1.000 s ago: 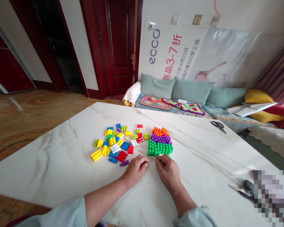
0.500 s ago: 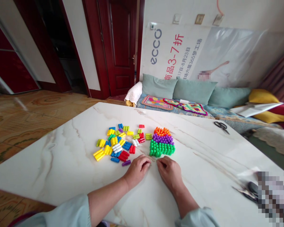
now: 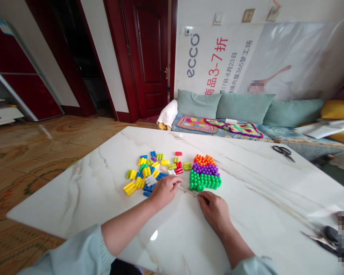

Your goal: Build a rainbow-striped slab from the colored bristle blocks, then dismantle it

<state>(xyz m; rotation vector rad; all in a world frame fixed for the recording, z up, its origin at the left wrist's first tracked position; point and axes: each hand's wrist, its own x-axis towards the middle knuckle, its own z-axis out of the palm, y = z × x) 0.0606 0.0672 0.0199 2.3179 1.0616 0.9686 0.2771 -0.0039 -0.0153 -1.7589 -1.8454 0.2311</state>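
Several coloured plastic pieces [image 3: 146, 172], yellow, blue, red, green and white, lie scattered on the marble-patterned table [image 3: 109, 198]. To their right sits a block of beads in orange [image 3: 204, 160], purple [image 3: 205, 169] and green [image 3: 205, 180] bands. My left hand [image 3: 165, 190] is at the lower right edge of the loose pieces and covers some of them; its fingers are curled, and whatever they hold is too small to name. Just below the green beads, my right hand [image 3: 215, 208] is closed in a pinch on something I cannot make out.
Black-handled scissors [image 3: 283, 151] lie at the table's far right. Another dark-handled tool [image 3: 326, 238] is near the right edge. Behind the table stands a sofa with green cushions [image 3: 243, 107]; a red door [image 3: 149, 57] is further back.
My left hand has moved up and left over the nearest loose pieces, away from my right hand. The view has shifted a little to the left; my right hand keeps its pinch below the beads.
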